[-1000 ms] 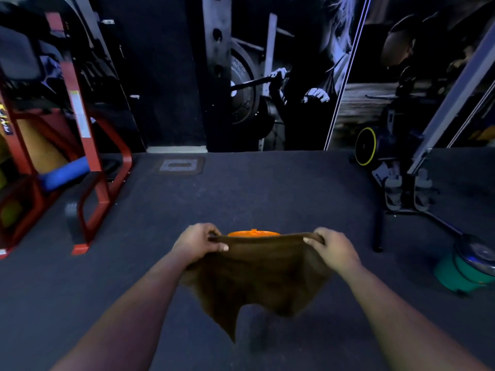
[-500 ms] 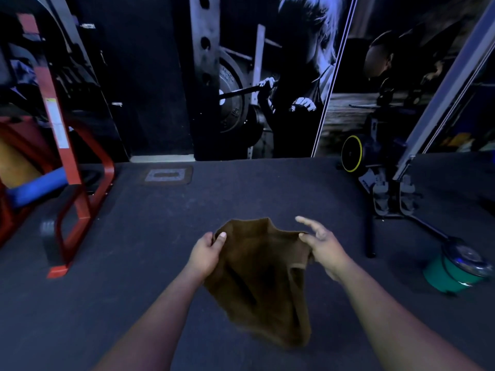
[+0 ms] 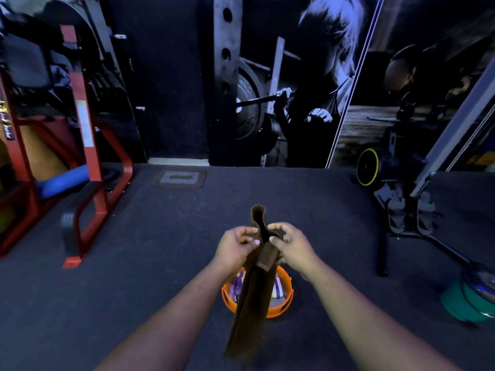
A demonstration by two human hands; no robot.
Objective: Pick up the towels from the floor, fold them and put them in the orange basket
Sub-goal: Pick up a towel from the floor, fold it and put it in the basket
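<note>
**Folding brown towel over the basket**

Hanging limp, the brown towel [image 3: 253, 298] drapes down in front of the orange basket [image 3: 284, 307] on the floor. It looks soft, light, no stiffness. Left hand [image 3: 235, 247] and right hand [image 3: 293, 246] pinch its doubled top edge together. Best hold: the top corners. Striped cloth [image 3: 278, 289] in the basket, probably folded towels.

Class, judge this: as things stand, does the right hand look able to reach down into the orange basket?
Probably not yet. The right hand and left hand both pinch the brown towel, which hangs across the orange basket below. The basket's mouth is open, so lowering the towel looks feasible.
</note>
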